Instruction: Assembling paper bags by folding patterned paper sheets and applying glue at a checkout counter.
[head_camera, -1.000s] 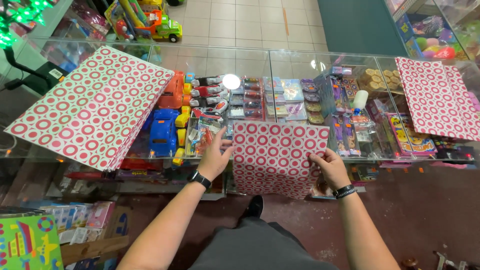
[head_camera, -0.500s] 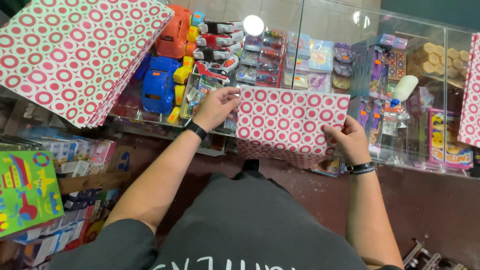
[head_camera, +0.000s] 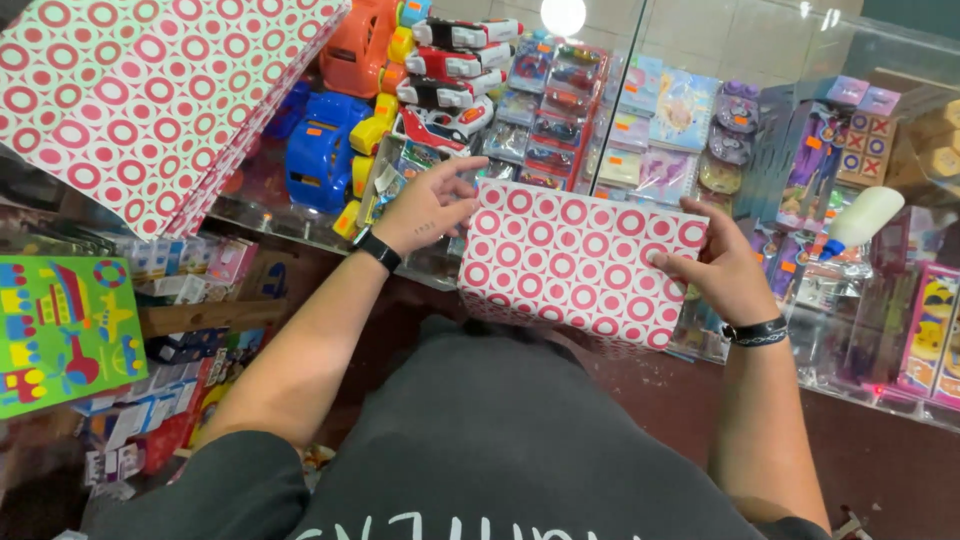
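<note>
Left hand (head_camera: 425, 208) pinches the top left corner of the wrapped box (head_camera: 580, 265), right hand (head_camera: 722, 272) grips its right edge (fingers curled round it), box held against the glass table (head_camera: 700, 60).

We see a wrapped box (head_camera: 580, 262) in red-ringed white paper, with pastel carded toy packs (head_camera: 650, 120) behind the glass.

Wrapped box (head_camera: 580, 265) hiding right fingers (head_camera: 672, 262) behind its edge; paper stack (head_camera: 130, 95) cut off top-left.
</note>
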